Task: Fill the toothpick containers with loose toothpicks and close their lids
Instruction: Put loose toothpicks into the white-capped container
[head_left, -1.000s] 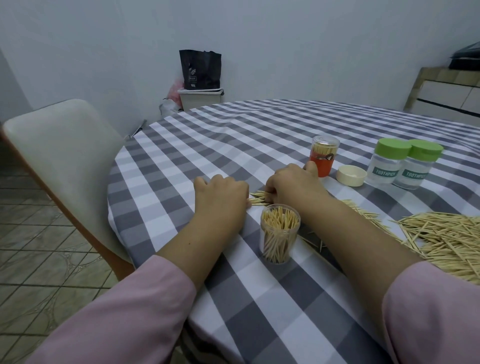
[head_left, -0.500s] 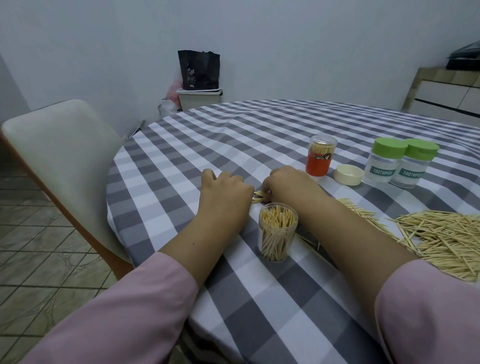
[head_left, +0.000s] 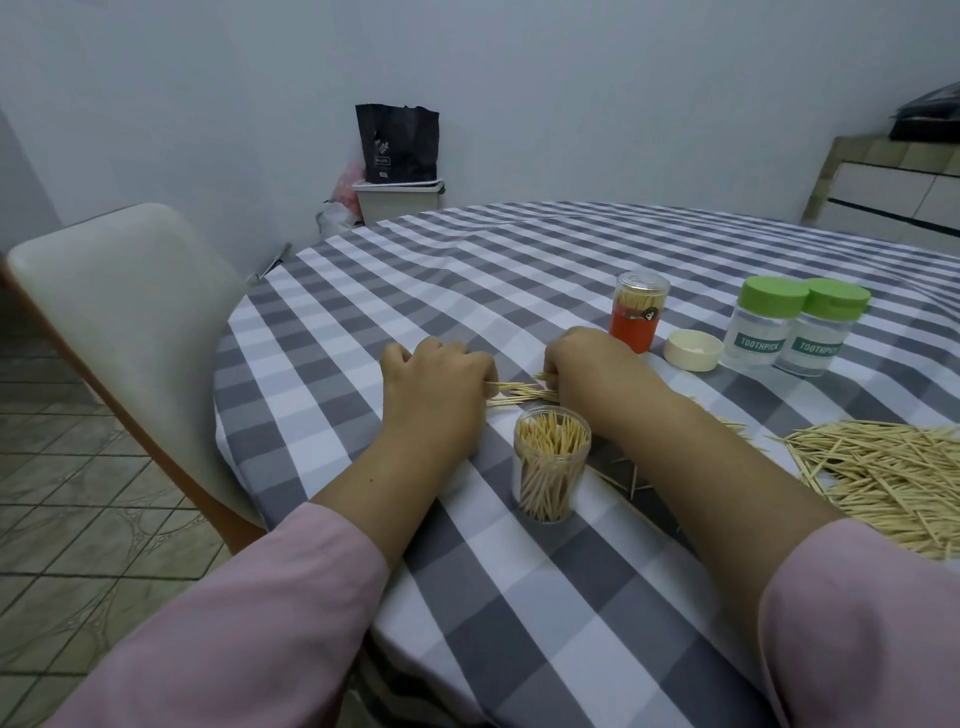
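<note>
Both hands — left hand (head_left: 434, 384) and right hand (head_left: 589, 371), fingers curled — are squaring a small bundle (head_left: 519, 393) on the table (head_left: 415, 291) just behind the open jar (head_left: 550, 470) — ideally aligning the tips evenly before lifting.

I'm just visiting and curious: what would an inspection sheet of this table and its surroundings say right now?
Surface: round table under a grey-and-white checked cloth.
Job's things: open clear container, partly filled with upright toothpicks; loose toothpick pile; small bundle of toothpicks between the hands; orange-labelled container, lidded; two green-lidded jars; cream lid lying loose.
Clutter: stray toothpicks by the right forearm.
Hands: left hand and right hand both curled at the bundle's ends.
Cables: nothing seen.
Surroundings: pale chair, black bag on a bin, tiled floor.
</note>
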